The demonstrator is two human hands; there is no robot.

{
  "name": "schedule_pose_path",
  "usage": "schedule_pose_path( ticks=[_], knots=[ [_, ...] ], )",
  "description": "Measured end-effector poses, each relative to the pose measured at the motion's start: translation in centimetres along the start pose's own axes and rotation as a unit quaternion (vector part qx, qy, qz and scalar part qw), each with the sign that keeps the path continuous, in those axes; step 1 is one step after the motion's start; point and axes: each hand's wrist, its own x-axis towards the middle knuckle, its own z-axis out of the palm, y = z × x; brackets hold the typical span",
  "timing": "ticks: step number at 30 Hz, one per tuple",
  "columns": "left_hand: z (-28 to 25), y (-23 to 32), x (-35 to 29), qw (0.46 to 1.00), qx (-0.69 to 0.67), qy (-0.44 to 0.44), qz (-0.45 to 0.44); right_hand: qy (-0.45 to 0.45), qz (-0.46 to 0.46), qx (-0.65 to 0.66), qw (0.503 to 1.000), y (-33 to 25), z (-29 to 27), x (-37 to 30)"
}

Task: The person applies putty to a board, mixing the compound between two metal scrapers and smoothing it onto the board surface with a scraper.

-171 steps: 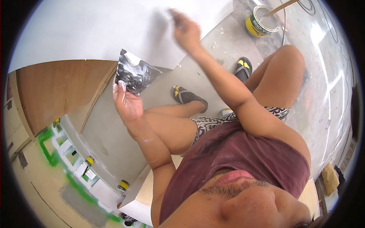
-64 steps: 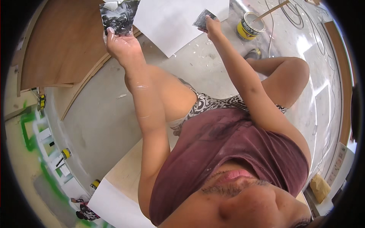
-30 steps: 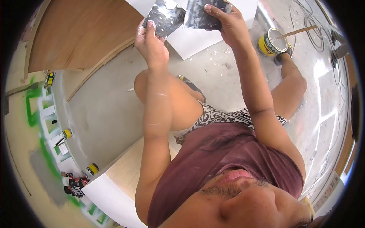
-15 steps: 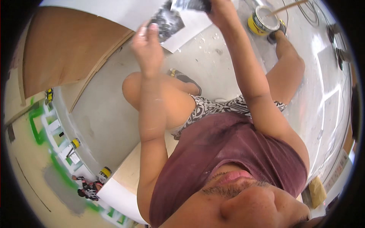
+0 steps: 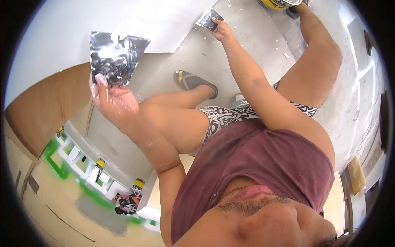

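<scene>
My left hand [image 5: 114, 103] is closed on the lower edge of a flat, dark putty scraper [image 5: 117, 59], with the thumb on its face. White paste is smeared over this plate and over my fingers. Farther right, my right hand [image 5: 222, 32] pinches a second dark putty scraper [image 5: 208, 20], which also carries white paste. That one is at the edge of a large white panel [image 5: 140, 24]; whether it touches the panel I cannot tell. The left scraper shows in front of the same panel, apart from the right one.
A yellow-banded bucket [image 5: 279, 4] stands by my right foot at the top edge. White scraps lie on the grey floor [image 5: 247, 45]. A brown wooden board [image 5: 53, 111] is at the left. Another person [image 5: 128, 203] is far off at the lower left, near another bucket [image 5: 138, 184].
My left hand has swung left with its scraper, away from the right one. My right hand has shifted left and down with its scraper. The view has shifted too, leaving the bucket partly cut off.
</scene>
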Motion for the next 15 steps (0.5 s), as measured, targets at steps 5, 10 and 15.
schedule_pose_path(
  ticks=[5,10,15],
  knots=[
    [-1.2,-0.2,0.9,0.999,-0.011,-0.029,-0.017,0.026,-0.016,-0.034,0.999,0.6,-0.2,2.6],
    [-1.7,0.0,1.0,0.999,0.016,0.039,-0.006,0.035,-0.030,-0.049,0.998,2.1,2.6,1.8],
    [-2.2,0.3,0.9,0.999,-0.019,0.017,-0.029,0.089,-0.124,-0.094,0.984,1.9,7.6,1.7]
  ],
)
